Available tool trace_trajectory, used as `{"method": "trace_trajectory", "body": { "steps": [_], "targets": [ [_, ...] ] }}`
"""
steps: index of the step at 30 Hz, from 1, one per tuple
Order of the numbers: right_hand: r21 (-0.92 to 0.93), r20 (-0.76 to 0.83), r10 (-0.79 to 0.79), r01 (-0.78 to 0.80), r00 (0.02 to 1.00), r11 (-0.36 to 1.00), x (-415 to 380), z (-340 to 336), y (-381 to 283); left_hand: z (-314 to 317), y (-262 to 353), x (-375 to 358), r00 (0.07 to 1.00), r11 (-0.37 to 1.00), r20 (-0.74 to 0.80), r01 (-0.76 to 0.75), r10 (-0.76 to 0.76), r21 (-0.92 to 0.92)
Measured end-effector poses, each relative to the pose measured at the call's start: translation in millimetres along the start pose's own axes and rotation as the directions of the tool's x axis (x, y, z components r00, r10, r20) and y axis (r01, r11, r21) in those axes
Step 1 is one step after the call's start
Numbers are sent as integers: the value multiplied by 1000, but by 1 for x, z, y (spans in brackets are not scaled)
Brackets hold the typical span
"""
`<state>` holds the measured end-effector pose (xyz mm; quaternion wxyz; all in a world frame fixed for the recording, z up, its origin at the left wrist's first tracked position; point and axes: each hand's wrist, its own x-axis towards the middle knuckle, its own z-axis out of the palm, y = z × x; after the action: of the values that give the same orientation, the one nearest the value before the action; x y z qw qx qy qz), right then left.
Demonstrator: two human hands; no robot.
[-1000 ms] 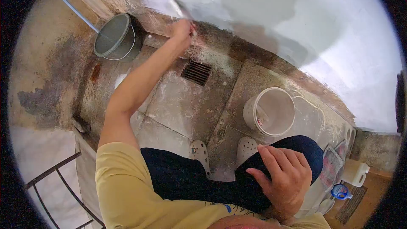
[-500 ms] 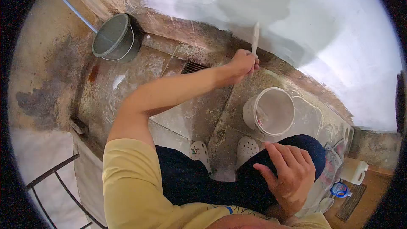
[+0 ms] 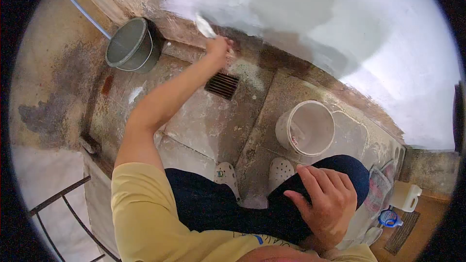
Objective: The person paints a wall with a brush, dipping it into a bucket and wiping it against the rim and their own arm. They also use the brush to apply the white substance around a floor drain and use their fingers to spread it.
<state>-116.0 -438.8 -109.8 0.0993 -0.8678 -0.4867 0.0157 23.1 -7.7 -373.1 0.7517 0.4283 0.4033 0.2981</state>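
My left hand [image 3: 218, 48] is wrapped round a paintbrush [image 3: 206, 26], its pale, white-coated end pointing up along the base of the wall [image 3: 291, 0]. Motion blurs the brush, and my fingers hide its handle. Patchy white and grey coating covers the wall above a bare brown strip. On my bent right knee [image 3: 347, 177] lies my right hand [image 3: 327, 199], fingers stretched and thumb apart, holding nothing. A white bucket [image 3: 307, 127] stands on the floor in front of that knee, with pale residue and a small reddish mark inside.
At the far left corner sits a dark bucket [image 3: 130, 46] with a wire handle, a blue hose [image 3: 82, 9] running to it. A floor drain grate [image 3: 222, 86] lies below my left forearm. On the right are a blue-capped container [image 3: 390, 218] and a white jug [image 3: 407, 196].
My left hand has swept left along the wall base with the brush, uncovering the drain grate. My right hand stays on the knee.
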Motion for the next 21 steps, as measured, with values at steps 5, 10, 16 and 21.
{"method": "trace_trajectory", "body": {
  "steps": [5,10,16,21],
  "targets": [
    [-17,-3,15,-15,1000,1000,-1,-1,0,-18,65,16,981,991,-141,-135,133,-9],
    [-21,-3,36,-36,999,999,-1,-2,-2,-35,79,51,961,978,-181,-208,209,25],
    [-27,12,43,-43,999,999,3,-1,-5,-6,61,3,996,994,-35,-85,88,67],
    [-29,17,23,-22,1000,999,6,0,-7,25,9,-31,987,995,158,-42,27,91]
  ]
}}
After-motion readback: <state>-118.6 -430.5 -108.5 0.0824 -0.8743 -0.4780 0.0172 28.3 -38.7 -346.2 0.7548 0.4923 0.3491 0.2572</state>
